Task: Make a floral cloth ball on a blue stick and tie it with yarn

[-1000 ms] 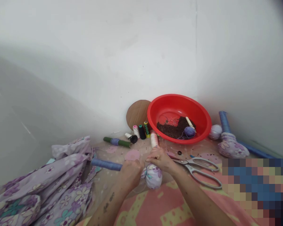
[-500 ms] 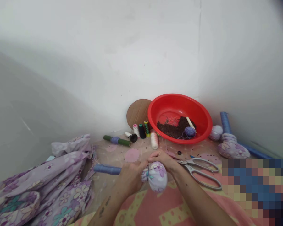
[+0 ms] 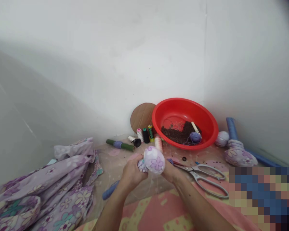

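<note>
Lilac-flowered fabric covers the stuffed ball [image 3: 154, 160] held in front of the red basin [image 3: 183, 146], toward the person and left of its middle. The left hand [image 3: 132, 171] is curled tight round the gathered cloth just under the ball, and a blue shaft [image 3: 110, 191] pokes out beyond that fist, farther left of the basin. The right hand [image 3: 170, 171] is partly hidden behind the ball; I can't tell whether its fingers grip or merely rest there. A purple bit [image 3: 170, 161] shows beside it.

Room is narrow between the basin's near rim and the ball, where a pink-and-white spool [image 3: 158, 144] stands. It is wider left of the basin, where the table covering [image 3: 115, 165] stretches between a green tube [image 3: 126, 146] and the hands. Scissors [image 3: 190, 168] lie near the basin on the person's side, handles reaching over the edge of a pink-and-yellow cloth [image 3: 154, 215]. Behind the basin's left rim a cardboard disc [image 3: 142, 117] leans at the wall [image 3: 144, 64]. A white yarn ball [image 3: 222, 139] sits just beside the right rim. Any markings on the black spool [image 3: 145, 137], left of the basin, are too small to read.
</note>
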Motion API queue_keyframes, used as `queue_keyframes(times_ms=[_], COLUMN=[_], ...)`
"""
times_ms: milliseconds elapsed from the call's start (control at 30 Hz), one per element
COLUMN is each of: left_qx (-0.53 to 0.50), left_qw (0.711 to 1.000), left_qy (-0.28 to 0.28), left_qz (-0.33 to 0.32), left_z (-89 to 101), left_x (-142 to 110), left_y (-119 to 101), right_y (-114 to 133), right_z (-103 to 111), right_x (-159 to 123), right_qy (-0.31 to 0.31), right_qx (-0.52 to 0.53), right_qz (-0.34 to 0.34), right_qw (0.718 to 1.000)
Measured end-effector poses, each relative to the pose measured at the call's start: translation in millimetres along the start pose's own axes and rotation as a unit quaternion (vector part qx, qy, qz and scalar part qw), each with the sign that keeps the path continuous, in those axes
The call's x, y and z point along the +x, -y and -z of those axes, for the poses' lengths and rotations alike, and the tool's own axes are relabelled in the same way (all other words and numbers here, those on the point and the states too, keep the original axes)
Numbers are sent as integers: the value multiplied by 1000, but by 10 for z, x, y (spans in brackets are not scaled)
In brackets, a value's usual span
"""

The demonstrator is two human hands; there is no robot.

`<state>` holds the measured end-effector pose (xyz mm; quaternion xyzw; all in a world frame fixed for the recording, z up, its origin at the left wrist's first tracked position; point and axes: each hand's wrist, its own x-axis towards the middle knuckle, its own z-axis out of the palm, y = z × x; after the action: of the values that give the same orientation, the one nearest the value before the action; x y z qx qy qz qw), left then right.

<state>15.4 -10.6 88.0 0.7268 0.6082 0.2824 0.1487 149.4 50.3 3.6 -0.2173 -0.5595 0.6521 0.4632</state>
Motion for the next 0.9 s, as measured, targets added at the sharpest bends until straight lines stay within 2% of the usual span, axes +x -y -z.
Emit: queue_keyframes(times_ms=[133,233,333,433,567,767,900], left_qx=[-130,-184,-243,-301,-298,-270,-248], left_qw=[986,968,953,938,936,944,954], left_qy=[28,11,13,31,27,73,65], left_qz=[104,173,179,167,184,176,156], left_z=[136,201,145,6,-134,-156,-229], left_x=[86,78,64,71,80,41,12], left_y=[-113,-170,-76,95,189,28,2], right_y=[-30,1,42,44,28,0,-57], right_z=[3,-29,-58,-47,8,82,84], right_x=[-18,-1,18,35,60,100,125], right_qy=[6,-8,-22,-62,-113,-144,-165], right_qx=[104,229,360,435,449,422,431], right_qz=[27,76,86,69,38,21,3], right_qw=[994,970,929,896,885,895,887])
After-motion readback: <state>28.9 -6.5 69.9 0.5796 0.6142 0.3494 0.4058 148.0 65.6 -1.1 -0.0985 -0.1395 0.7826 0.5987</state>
